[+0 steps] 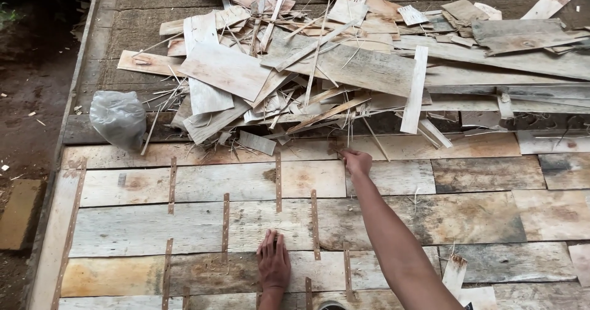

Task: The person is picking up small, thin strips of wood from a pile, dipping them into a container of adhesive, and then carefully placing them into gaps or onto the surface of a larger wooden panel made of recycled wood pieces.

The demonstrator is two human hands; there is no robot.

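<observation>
The left hand [273,262] is lying flat and empty at bottom centre on the patched wooden sheet [203,224]. The right hand [356,161] is pinching a thin sliver [350,129] at the scrap pile [319,70] edge, mid-frame; clearing seems underway, needing a gentle lift next.

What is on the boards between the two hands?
In the head view, only flat joined veneer sheets and one thin vertical joining strip lie between the left hand, pressed flat, and the right hand; nothing loose.
</observation>
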